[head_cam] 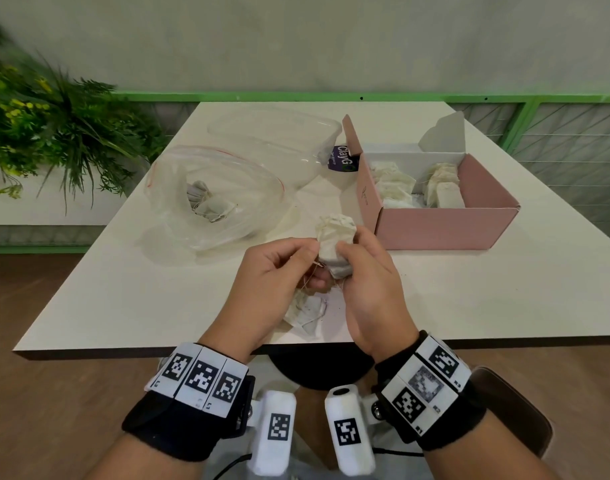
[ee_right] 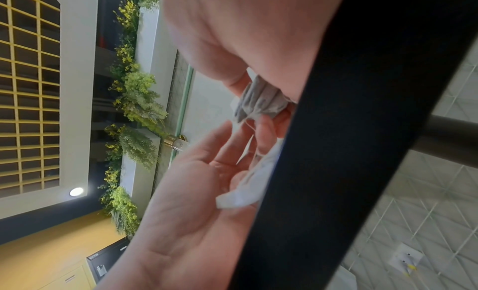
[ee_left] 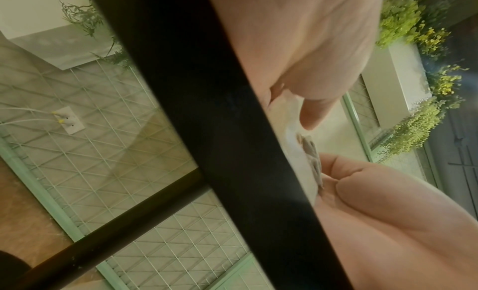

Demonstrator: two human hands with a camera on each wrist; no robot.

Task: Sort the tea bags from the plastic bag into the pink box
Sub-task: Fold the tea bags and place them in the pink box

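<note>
My right hand (head_cam: 345, 252) grips a small stack of beige tea bags (head_cam: 334, 237) above the table's front part. My left hand (head_cam: 308, 259) pinches the stack's left side, where thin strings hang down. In the right wrist view the stack of tea bags (ee_right: 261, 100) sits under the right hand's fingers, and the left hand (ee_right: 207, 172) shows its palm. A few loose tea bags (head_cam: 307, 315) lie on the table under the hands. The clear plastic bag (head_cam: 179, 174) lies to the left with tea bags (head_cam: 210, 207) inside. The pink box (head_cam: 435, 228) stands open at the right, holding several tea bags (head_cam: 442, 190).
A clear plastic container (head_cam: 276, 133) stands behind the bag, and a purple label (head_cam: 343, 159) shows beside the box. The white table (head_cam: 123, 289) ends just below my wrists. Green plants (head_cam: 37, 126) fill the far left.
</note>
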